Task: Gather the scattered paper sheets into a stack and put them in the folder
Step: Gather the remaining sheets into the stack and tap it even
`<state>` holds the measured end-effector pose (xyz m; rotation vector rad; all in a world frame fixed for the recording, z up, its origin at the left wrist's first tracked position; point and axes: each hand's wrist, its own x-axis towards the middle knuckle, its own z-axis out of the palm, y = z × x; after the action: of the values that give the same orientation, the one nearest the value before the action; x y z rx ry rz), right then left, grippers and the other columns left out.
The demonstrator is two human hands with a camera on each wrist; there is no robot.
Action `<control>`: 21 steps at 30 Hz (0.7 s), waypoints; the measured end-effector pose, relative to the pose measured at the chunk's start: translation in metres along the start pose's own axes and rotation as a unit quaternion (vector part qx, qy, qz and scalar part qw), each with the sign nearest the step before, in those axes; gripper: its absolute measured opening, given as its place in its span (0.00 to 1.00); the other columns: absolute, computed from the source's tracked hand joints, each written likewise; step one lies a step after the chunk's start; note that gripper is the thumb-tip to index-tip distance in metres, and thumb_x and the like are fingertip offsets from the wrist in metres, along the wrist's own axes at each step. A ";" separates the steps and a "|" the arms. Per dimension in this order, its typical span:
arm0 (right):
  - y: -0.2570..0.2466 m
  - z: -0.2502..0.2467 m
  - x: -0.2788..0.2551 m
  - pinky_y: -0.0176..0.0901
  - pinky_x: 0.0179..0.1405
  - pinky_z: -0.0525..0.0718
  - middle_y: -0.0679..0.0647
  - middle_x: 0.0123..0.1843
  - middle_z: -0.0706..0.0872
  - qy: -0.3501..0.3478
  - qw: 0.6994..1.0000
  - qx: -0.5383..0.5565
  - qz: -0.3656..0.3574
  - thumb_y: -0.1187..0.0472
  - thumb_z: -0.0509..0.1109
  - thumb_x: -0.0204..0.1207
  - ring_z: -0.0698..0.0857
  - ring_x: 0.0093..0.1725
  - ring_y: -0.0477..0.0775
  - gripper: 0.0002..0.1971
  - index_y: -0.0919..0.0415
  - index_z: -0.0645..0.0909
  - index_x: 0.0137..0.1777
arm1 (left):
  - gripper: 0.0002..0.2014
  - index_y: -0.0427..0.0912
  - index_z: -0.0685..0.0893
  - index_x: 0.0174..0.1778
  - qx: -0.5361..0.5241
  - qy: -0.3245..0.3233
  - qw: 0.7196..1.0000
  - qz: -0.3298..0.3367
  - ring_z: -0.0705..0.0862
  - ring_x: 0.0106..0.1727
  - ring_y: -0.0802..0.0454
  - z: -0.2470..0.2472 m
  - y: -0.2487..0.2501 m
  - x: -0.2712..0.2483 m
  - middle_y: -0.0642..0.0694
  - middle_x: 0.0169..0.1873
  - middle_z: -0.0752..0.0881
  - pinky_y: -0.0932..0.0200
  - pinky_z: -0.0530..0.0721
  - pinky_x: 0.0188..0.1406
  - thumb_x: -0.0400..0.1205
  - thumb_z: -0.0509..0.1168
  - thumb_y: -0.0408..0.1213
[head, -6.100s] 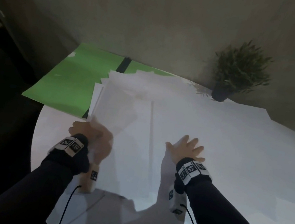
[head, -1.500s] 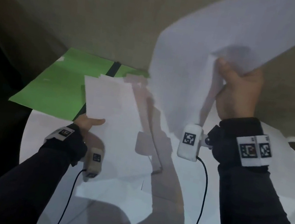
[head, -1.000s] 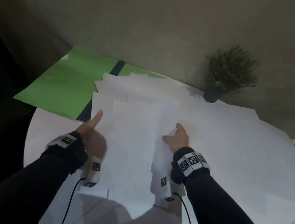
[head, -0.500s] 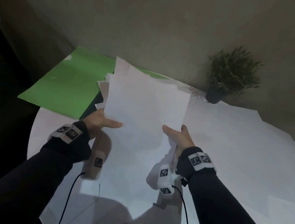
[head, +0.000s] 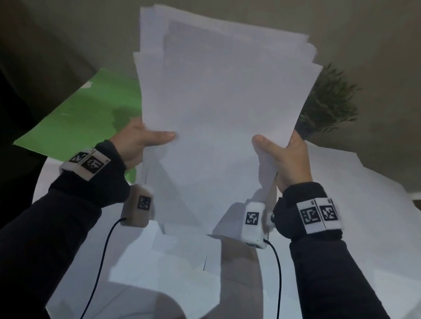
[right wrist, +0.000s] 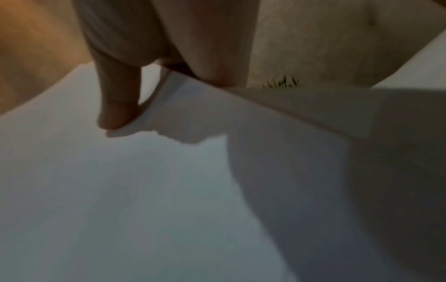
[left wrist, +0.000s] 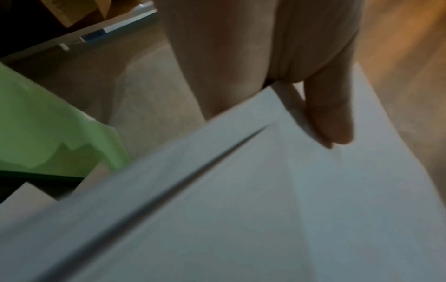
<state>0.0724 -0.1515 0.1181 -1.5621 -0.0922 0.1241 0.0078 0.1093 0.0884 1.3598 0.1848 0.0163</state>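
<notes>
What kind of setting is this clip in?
Probably a home or small office corner: a round white table against a plain wall, a potted plant, a green folder and loose sheets.

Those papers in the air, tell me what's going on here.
A person is gathering loose sheets. The left hand and right hand each grip a side of an upright paper stack above the round white table; its top edges are still uneven. More loose sheets lie on the table. The open green folder lies at the far left, with no paper visible in it yet.
</notes>
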 end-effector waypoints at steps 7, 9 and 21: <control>0.003 0.025 -0.008 0.46 0.63 0.82 0.49 0.54 0.85 0.127 0.987 -0.078 -0.060 0.63 0.74 0.73 0.84 0.55 0.50 0.13 0.55 0.79 0.56 | 0.20 0.33 0.74 0.70 0.090 0.086 0.990 0.064 0.85 0.50 0.59 0.038 0.012 -0.002 0.53 0.51 0.85 0.66 0.85 0.51 0.81 0.63 0.23; 0.002 0.032 -0.014 0.39 0.60 0.82 0.44 0.50 0.84 0.137 0.985 -0.056 -0.088 0.63 0.71 0.76 0.84 0.53 0.45 0.11 0.51 0.77 0.56 | 0.19 0.35 0.74 0.70 0.083 0.113 0.986 0.091 0.85 0.53 0.57 0.046 0.014 -0.005 0.52 0.53 0.85 0.66 0.84 0.54 0.82 0.62 0.26; 0.031 0.025 -0.028 0.46 0.63 0.83 0.53 0.59 0.86 0.099 0.990 -0.020 -0.100 0.61 0.76 0.72 0.85 0.61 0.52 0.21 0.57 0.76 0.63 | 0.31 0.34 0.69 0.73 0.065 0.227 0.970 0.064 0.75 0.64 0.55 0.049 -0.033 -0.027 0.49 0.65 0.77 0.71 0.69 0.63 0.76 0.71 0.40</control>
<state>0.0403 -0.1302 0.0880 -1.5869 -0.0952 -0.1909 -0.0149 0.0513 0.0693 1.4817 0.4881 0.4340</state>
